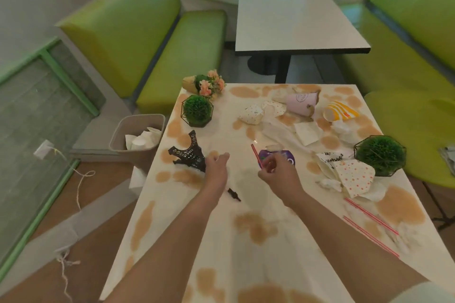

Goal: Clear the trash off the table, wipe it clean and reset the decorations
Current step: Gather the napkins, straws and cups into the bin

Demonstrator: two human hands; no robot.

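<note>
The white table [221,241] is covered with brown stains and trash. A black Eiffel tower model [189,152] lies on its side at the left; my left hand [216,167] lies over its middle, fingers curled onto it. My right hand [275,170] pinches a red striped straw [255,156] next to a purple lid [283,155]. A pink cup [301,103], a yellow striped cup [341,110], crumpled dotted cups [253,113], a napkin [307,133], dotted paper [354,177] and two more straws [369,218] lie to the right.
A beige bin [123,135] holding white paper stands left of the table. Two green ball plants [197,110] [380,155] and a flower cone [205,83] sit near the table's edges. Green benches [184,56] and a second table [295,19] lie beyond.
</note>
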